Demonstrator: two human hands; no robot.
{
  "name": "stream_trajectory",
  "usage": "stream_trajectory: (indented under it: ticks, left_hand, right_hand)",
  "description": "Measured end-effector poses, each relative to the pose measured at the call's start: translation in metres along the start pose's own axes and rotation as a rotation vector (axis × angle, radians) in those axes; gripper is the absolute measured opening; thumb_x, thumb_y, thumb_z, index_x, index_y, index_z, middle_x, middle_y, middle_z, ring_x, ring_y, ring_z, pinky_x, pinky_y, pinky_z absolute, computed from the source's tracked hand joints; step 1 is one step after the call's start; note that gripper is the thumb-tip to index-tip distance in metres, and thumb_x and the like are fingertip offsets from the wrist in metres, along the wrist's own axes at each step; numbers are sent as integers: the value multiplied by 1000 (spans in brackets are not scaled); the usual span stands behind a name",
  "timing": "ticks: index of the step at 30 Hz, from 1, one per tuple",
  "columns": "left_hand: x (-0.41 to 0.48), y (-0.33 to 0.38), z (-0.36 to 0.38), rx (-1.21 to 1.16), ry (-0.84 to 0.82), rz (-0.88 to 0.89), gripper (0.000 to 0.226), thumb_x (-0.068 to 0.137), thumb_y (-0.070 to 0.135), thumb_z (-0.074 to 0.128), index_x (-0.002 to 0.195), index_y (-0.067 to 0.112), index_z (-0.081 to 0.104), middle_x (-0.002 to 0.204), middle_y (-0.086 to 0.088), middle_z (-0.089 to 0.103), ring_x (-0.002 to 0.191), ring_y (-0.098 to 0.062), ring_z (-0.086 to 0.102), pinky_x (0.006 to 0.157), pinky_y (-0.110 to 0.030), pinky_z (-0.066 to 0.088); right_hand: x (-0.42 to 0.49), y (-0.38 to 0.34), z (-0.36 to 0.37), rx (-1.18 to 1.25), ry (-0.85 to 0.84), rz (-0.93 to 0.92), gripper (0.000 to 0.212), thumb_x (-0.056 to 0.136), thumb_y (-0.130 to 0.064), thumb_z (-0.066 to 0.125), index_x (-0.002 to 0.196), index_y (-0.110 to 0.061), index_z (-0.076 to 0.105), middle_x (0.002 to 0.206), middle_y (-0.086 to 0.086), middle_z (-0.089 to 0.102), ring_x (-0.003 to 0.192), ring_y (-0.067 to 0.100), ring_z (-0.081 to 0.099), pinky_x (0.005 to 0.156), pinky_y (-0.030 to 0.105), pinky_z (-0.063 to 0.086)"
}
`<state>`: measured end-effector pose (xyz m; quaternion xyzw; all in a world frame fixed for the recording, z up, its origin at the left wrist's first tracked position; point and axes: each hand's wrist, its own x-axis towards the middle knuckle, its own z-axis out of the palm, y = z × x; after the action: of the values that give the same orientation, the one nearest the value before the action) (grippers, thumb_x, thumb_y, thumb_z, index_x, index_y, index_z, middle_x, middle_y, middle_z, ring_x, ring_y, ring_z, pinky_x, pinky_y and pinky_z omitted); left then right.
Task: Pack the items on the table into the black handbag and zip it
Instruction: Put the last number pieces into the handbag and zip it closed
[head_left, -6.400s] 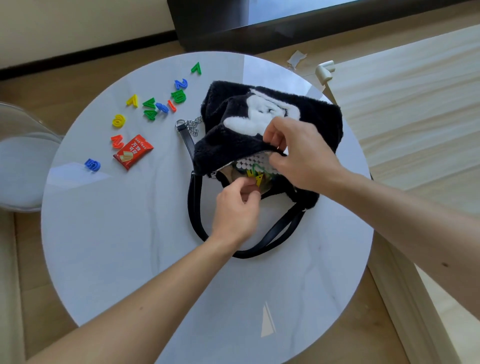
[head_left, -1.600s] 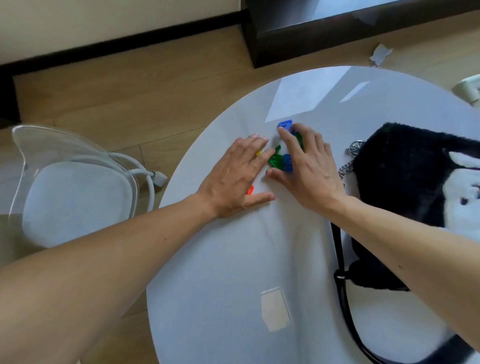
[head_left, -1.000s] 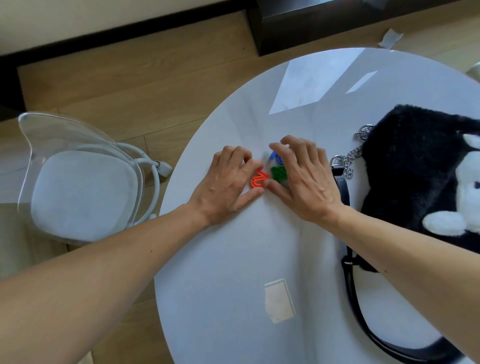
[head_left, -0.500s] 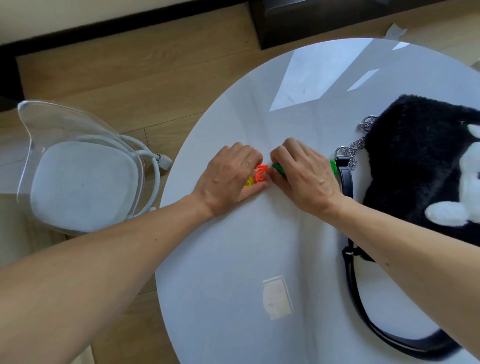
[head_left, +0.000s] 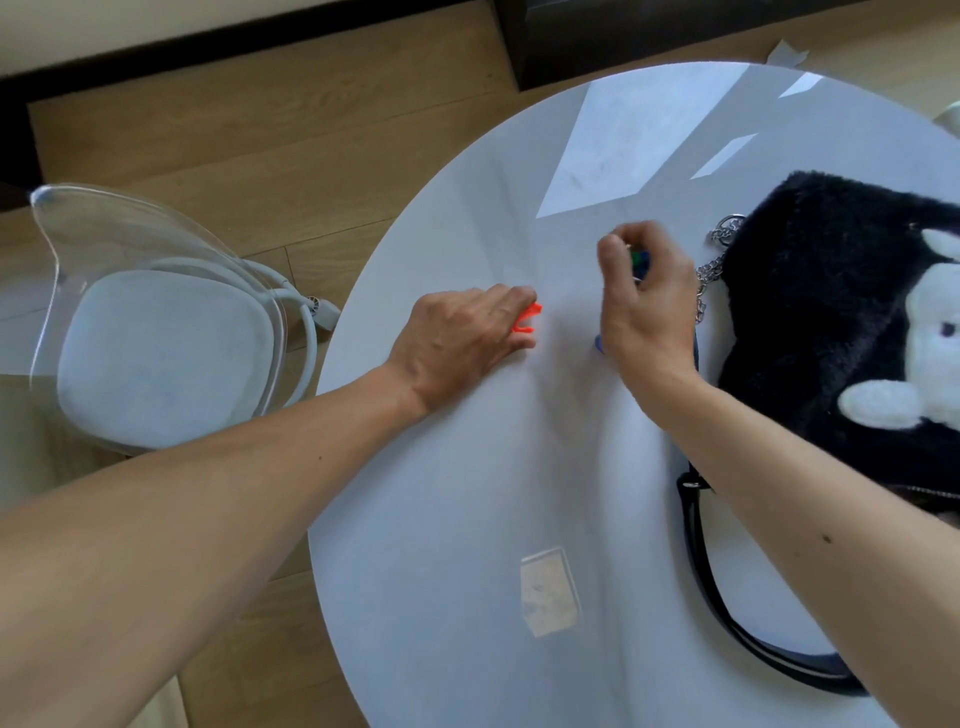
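The orange piece (head_left: 529, 318) is a small, thin plastic shape, and I judge it light, stiff and slick on the glossy desk (head_left: 467, 519), so it is best pinched by its edges or swept into the palm, not pressed flat. It lies near the desk's middle, its long axis running roughly from seven to one o'clock, the free end poking out toward one o'clock. The left hand (head_left: 462, 343) rests palm down on it, with the fingertips curled over it and the thumb closing beneath. Just apart at two o'clock, the right hand (head_left: 641, 306) is raised off the desk, fingers bunched, pinching the green and blue pieces (head_left: 638, 259); motion blur hides their shapes. At three o'clock lies the handbag (head_left: 831, 322), soft and furry, on its side with its white plush figure up. Its zip edge sits toward five o'clock, behind the right forearm, so I cannot tell how wide it gapes. Its chain (head_left: 709, 270) is near the right hand, and its strap (head_left: 711, 587) loops toward six o'clock. A clear chair (head_left: 156, 338) stands at nine o'clock.
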<state>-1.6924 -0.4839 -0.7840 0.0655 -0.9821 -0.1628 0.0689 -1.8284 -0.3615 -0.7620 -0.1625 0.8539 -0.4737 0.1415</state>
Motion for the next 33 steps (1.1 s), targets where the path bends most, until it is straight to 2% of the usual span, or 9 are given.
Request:
stream_trajectory:
  ticks: [4,6,10,13,16,19,26,29,33]
  left_hand:
    - [10,2,-5,-102,-10,-197,42,101,43,48,125,11,59,110,-2,73,92,-32,70,67,-44,53]
    - [24,15,-16,-386,145,-446,35,100,39,54,118,9,61,91,-3,70,80,-30,66,71,-39,52]
    - [49,52,-41,-1714,236,-1058,26,102,34,50,95,10,58,54,8,42,40,-6,33,39,-21,28]
    - [37,85,-45,-2191,31,-1169,22,95,26,43,77,17,52,61,5,35,50,-6,29,58,-22,13]
    - [23,107,-49,-2395,-16,-1126,18,85,19,38,81,19,55,79,2,49,74,-10,49,69,-22,27]
    - [17,116,-54,-2582,84,-968,25,84,18,46,79,15,71,78,2,67,78,-10,68,77,-21,51]
    - [6,113,-59,-2551,57,-1122,51,101,40,30,86,12,70,87,-1,70,84,-14,70,78,-25,54]
    - [1,113,-60,-2490,26,-1135,47,101,40,34,88,11,70,87,-2,72,84,-13,71,78,-23,55]
    - [-2,114,-56,-2341,21,-1296,30,97,31,48,80,15,68,77,-1,64,69,-13,60,61,-20,42]
  right_hand:
    - [-13,-11,-12,316,113,332,24,99,-22,53,75,-21,55,65,4,42,54,20,39,49,29,34]
    - [-21,-25,-15,457,114,396,26,101,-18,51,76,-17,54,62,2,39,46,14,34,42,22,29]
    - [-32,-63,-18,624,103,266,27,102,-13,49,75,-14,52,62,0,41,49,16,32,42,22,28]
    - [-44,-88,-19,615,45,53,24,101,-10,48,78,-12,53,63,-1,43,51,16,35,43,29,30]
    - [-59,-94,-20,403,-32,-168,20,100,-7,50,81,-13,53,66,-6,46,54,16,40,51,33,33]
    - [-71,-88,-24,134,-119,-376,15,96,2,55,84,-8,58,76,-3,53,67,3,48,67,14,37]
    - [-90,-68,-39,-166,-143,-604,10,90,6,60,83,4,67,85,13,65,77,33,59,73,43,43]
    - [-105,-64,-37,-268,-85,-622,11,86,9,61,83,7,72,90,18,70,84,37,64,87,38,42]
    - [-103,-53,-53,-168,-85,-460,29,98,-23,52,115,-6,68,123,8,58,114,21,54,99,29,40]
